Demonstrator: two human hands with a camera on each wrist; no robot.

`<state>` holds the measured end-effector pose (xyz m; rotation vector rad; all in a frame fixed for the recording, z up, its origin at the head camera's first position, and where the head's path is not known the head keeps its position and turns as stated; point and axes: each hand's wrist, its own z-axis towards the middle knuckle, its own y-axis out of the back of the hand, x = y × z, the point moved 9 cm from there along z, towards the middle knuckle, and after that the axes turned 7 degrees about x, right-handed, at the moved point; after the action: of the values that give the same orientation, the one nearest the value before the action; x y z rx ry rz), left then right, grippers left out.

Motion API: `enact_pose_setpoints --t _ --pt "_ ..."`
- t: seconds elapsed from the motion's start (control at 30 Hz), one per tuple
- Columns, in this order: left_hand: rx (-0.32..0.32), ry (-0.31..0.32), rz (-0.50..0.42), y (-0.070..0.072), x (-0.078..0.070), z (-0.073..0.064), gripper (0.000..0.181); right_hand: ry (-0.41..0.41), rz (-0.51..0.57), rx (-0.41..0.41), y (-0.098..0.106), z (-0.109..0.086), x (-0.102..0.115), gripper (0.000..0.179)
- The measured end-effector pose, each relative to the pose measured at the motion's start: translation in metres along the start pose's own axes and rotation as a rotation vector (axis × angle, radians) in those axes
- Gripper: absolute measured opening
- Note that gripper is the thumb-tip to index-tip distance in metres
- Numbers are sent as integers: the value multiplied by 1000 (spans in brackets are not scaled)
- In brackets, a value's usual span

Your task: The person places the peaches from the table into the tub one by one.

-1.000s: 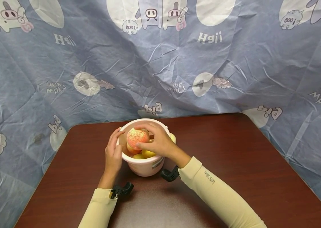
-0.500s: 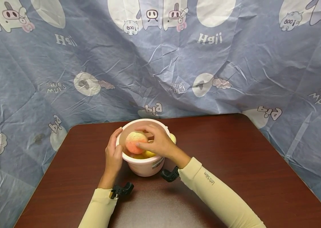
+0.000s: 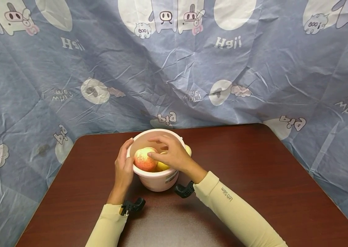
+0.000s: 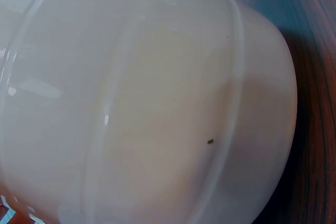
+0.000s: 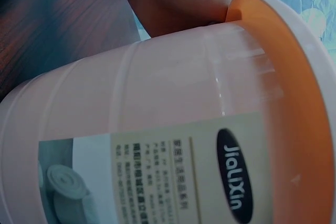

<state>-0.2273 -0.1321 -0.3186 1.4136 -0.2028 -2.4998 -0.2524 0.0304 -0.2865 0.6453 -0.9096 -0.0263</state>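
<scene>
In the head view a pale pink plastic bucket (image 3: 155, 183) stands on the table. A red-and-yellow apple (image 3: 144, 160) sits inside it at the left, beside a yellow fruit (image 3: 162, 166). My left hand (image 3: 123, 168) holds the bucket's left rim, fingertips at its edge. Over the bucket's opening my right hand (image 3: 174, 152) has its thumb and fingers spread apart, the thumb tip right by the apple. The left wrist view is filled by the bucket's wall (image 4: 157, 98). A printed label (image 5: 184, 177) shows on its side in the right wrist view.
A pale yellow rounded thing (image 3: 188, 150) shows at the bucket's right side, partly hidden by the right hand. The dark red-brown table (image 3: 254, 164) extends on both sides. Behind it hangs a blue patterned cloth (image 3: 204, 65).
The apple has gone down and left, from between the right thumb and fingers into the bucket's left part. The right hand has let go of it. The left hand stays at the rim.
</scene>
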Motion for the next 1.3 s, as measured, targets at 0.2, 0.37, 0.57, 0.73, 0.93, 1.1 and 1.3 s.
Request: enact_pose_setpoints --t 0.2,0.37,0.57,0.73,0.93,1.1,1.3 --pt "-7 -28 34 0 28 1 54 -6 18 0 -2 -1 -2 42" --pt "-14 -58 52 0 44 0 51 -29 56 1 -3 -2 -2 41" --pt "-15 -86 46 0 41 2 48 -45 144 -19 1 0 -5 41" --pt "-28 -92 45 -1 38 1 49 -72 197 -27 5 -1 -6 38" --pt "-38 -99 25 -1 10 1 49 -86 146 -70 21 -2 -5 36" --pt "-52 -85 33 3 -5 -1 49 -120 107 -92 30 -3 -10 33" --pt "-44 -78 33 4 -3 0 49 -116 136 -120 41 -4 -16 32"
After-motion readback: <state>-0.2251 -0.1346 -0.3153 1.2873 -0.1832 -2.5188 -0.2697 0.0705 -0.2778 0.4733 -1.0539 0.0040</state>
